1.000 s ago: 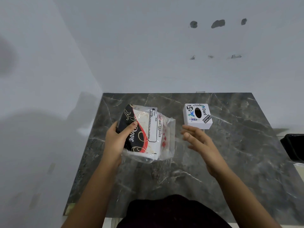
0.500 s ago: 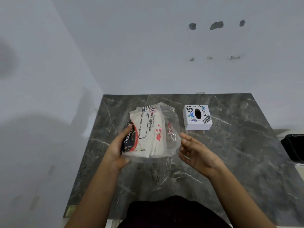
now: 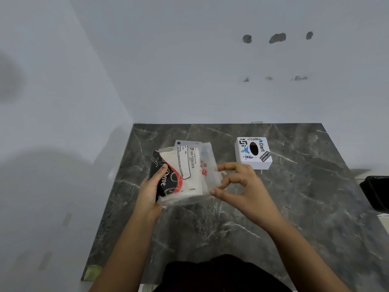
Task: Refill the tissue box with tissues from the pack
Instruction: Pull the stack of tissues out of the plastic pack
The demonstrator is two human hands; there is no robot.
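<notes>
Meanwhile both hands, left hand (image 3: 150, 189) and right hand (image 3: 240, 186), grip the tissue pack (image 3: 187, 171) near the tissue box (image 3: 253, 152).

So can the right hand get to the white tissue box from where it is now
Probably yes. The right hand is at the open end of the tissue pack, and the tissue box sits just beyond it on the marble top, with nothing between them.

Dark marble table (image 3: 294, 207); white tissue box (image 3: 253, 152) on it.
</notes>
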